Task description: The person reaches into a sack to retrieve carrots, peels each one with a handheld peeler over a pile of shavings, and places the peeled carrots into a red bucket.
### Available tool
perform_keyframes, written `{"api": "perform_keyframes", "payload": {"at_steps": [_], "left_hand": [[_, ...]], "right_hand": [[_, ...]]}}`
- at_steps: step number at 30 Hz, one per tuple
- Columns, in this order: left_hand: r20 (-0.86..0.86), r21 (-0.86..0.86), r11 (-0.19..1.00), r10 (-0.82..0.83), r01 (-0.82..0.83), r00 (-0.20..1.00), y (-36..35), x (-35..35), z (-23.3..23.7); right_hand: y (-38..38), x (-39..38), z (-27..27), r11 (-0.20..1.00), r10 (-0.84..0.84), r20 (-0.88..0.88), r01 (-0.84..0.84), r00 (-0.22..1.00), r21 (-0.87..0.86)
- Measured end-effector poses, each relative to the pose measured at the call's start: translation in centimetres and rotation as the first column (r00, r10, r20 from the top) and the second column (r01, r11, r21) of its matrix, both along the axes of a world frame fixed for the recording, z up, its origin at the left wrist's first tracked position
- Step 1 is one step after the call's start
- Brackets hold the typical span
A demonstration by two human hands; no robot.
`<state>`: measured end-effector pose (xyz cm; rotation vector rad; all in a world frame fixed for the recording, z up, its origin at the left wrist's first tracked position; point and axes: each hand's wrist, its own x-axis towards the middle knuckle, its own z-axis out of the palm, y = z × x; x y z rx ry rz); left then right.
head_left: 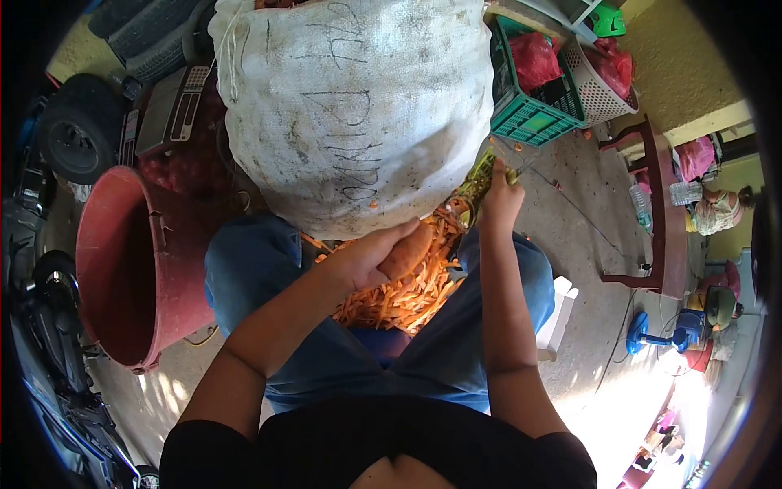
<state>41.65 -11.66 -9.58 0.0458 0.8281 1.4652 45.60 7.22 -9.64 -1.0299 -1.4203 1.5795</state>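
My left hand [371, 259] grips an orange carrot [407, 251] over my lap, between my knees in blue jeans. Just to the right and higher, my right hand [501, 198] is closed on a green-handled peeler [483, 175], a little apart from the carrot's far end. A heap of orange carrot peelings [399, 297] lies below both hands between my legs. Directly beyond my hands stands a big white woven sack [358, 106] with handwriting on it.
A large red bucket [122, 261] stands at my left. Tyres [77, 126] and a weighing scale [171, 110] lie behind it. Green [529, 114] and white [599, 94] baskets with red bags stand at the back right. A wooden bench [660, 212], another person [721, 208] and a blue fan [664, 330] are at far right.
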Motion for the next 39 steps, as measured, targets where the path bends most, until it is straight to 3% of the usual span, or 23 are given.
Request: {"api": "perform_keyframes", "payload": {"at_steps": [3,4,6,9,10,11,12,13,14,15,16,18,20,22,24,27,29,31,33,34,35,37,39], "left_hand": [[0.178,-0.094,0.993,0.091,-0.075,0.98,0.2,-0.8,0.6],[0.176,-0.095,0.992,0.094,-0.079,0.98,0.3,-0.8,-0.2],[0.203,0.004,0.976,0.212,-0.217,0.956,0.5,-0.6,-1.8],[0.295,0.052,0.974,0.196,-0.221,0.935,0.2,-0.1,-1.8],[0.295,0.051,0.974,0.197,-0.222,0.935,0.0,-0.2,-1.7],[0.174,0.085,0.995,0.041,-0.057,0.984,-0.2,-0.5,-1.6],[0.048,0.1,0.989,-0.118,0.113,0.992,-0.4,-0.6,-1.6],[0.052,0.101,0.988,-0.12,0.114,0.991,-0.5,-0.3,-1.3],[-0.018,-0.041,0.987,-0.156,0.155,0.988,-0.8,0.0,-0.8],[-0.086,-0.184,0.966,-0.202,0.183,0.976,-0.9,0.1,-0.3],[-0.089,-0.18,0.966,-0.202,0.183,0.975,-0.7,-0.2,0.2],[0.045,-0.072,0.996,0.049,-0.046,0.998,-0.3,-0.8,0.8],[0.142,0.008,1.0,0.017,-0.018,0.99,-0.1,-1.5,-1.4],[0.18,0.13,0.979,0.131,-0.155,0.975,0.3,-1.5,-2.7],[0.223,0.054,0.976,0.193,-0.209,0.956,0.5,-1.3,-3.0],[0.242,-0.1,0.952,0.305,-0.289,0.921,1.0,-0.8,-1.4],[0.209,-0.178,0.931,0.352,-0.319,0.912,0.8,-0.7,-1.1],[0.042,0.032,0.995,0.095,-0.096,0.995,0.3,-0.8,-2.0],[-0.006,0.077,0.997,-0.021,0.021,1.0,-0.2,-0.8,-0.7],[-0.063,0.113,0.984,-0.132,0.139,0.989,-0.4,-0.9,0.4],[0.012,0.128,0.972,-0.199,0.196,0.98,-0.6,-1.0,1.4],[0.025,0.053,0.996,-0.08,0.078,0.997,-0.5,-0.8,1.1],[0.033,-0.021,0.999,0.047,-0.046,0.998,-0.3,-0.8,0.3]], "right_hand": [[-4.2,0.3,2.0,0.984,0.148,-0.108,-0.157,0.983,-0.087],[-5.1,0.5,1.7,0.963,0.263,-0.063,-0.266,0.963,-0.034],[-7.4,0.7,1.8,0.872,0.27,0.162,-0.312,0.949,0.376],[-8.1,0.7,2.7,0.82,0.245,0.243,-0.334,0.939,0.464],[-7.3,0.6,2.3,0.822,0.211,0.266,-0.318,0.941,0.473],[-6.2,0.4,1.6,0.824,0.176,0.287,-0.3,0.942,0.481],[-4.1,-0.2,-0.2,0.948,0.1,0.156,-0.142,0.983,0.284],[-2.1,-0.2,0.2,0.932,-0.008,0.267,-0.09,0.964,0.351],[-0.4,-0.1,0.5,0.893,-0.151,0.367,-0.033,0.918,0.448],[0.5,-0.2,0.7,0.954,-0.128,0.234,0.055,0.964,0.293],[0.7,-0.2,0.6,0.953,-0.129,0.231,0.057,0.964,0.297],[-0.4,0.3,1.6,0.99,-0.046,-0.012,0.047,0.999,0.135],[-2.6,0.5,1.5,0.992,0.12,-0.067,-0.118,0.99,0.042],[-5.4,0.4,1.8,0.977,0.198,0.036,-0.2,0.979,0.071],[-7.2,0.5,1.2,0.911,0.284,0.143,-0.313,0.948,0.27],[-8.3,0.1,0.9,0.823,0.247,0.142,-0.285,0.959,0.492],[-7.8,0.2,1.5,0.837,0.234,0.202,-0.302,0.951,0.456],[-6.8,0.0,1.6,0.865,0.144,0.237,-0.239,0.961,0.441],[-3.6,-0.2,0.4,0.97,0.096,0.225,-0.142,0.97,0.199],[-2.1,-0.4,-0.2,0.94,-0.037,0.296,-0.068,0.954,0.335],[-0.8,-0.1,-0.4,0.965,-0.053,0.271,-0.021,0.961,0.263],[0.2,0.1,-0.2,0.982,-0.07,0.246,0.024,0.967,0.187],[0.6,0.2,-0.6,1.0,-0.012,-0.015,0.013,1.0,0.01]]}}
